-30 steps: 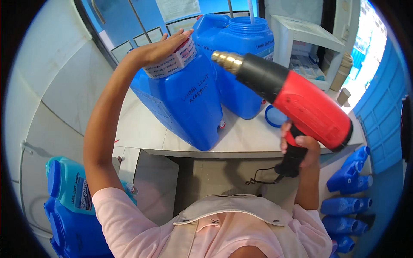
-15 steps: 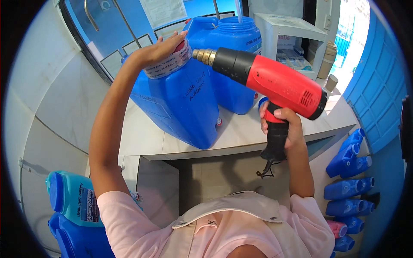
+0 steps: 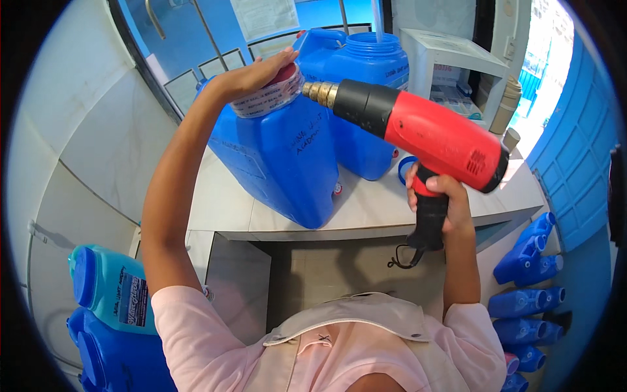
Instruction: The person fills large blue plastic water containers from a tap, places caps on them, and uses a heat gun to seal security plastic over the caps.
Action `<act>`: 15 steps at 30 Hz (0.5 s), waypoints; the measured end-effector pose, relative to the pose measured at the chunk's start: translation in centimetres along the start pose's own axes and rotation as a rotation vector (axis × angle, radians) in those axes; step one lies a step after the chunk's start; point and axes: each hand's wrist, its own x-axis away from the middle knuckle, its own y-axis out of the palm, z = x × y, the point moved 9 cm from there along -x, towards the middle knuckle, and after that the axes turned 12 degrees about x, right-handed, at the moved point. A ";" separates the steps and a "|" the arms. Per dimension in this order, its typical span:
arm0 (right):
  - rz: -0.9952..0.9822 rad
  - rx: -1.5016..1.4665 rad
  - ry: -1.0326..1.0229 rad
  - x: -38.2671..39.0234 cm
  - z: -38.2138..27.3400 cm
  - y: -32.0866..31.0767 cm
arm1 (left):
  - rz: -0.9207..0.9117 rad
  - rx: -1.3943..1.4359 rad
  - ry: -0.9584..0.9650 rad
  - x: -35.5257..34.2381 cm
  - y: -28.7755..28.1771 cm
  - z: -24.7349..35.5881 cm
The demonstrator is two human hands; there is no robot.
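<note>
A tall blue water jug (image 3: 277, 163) with handwriting on its side stands on the counter. Its red cap (image 3: 286, 73) is wrapped by a clear printed seal band (image 3: 269, 101). My left hand (image 3: 260, 75) lies flat over the cap, fingers stretched out. In my right hand (image 3: 450, 199) is a red and black heat gun (image 3: 434, 130), gripped by its black handle. The gun's metal nozzle points left at the seal band, very close to it; whether they touch I cannot tell.
Behind stands a second blue jug (image 3: 371, 124), uncapped, with a clear tube or stream above its neck. A blue ring-shaped lid (image 3: 405, 171) lies on the counter (image 3: 281, 219). A white shelf (image 3: 450, 49) is at the back right. Several blue jugs (image 3: 516, 302) line the right; a teal jug (image 3: 121, 287) stands left.
The whole view has shifted slightly, so things sit a little further right and lower. My left hand stays on the cap, and the heat gun still points at the seal band.
</note>
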 end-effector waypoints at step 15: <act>0.254 0.655 -0.187 5.2 0.8 8.0 | -0.056 0.137 0.009 1.4 -0.2 1.5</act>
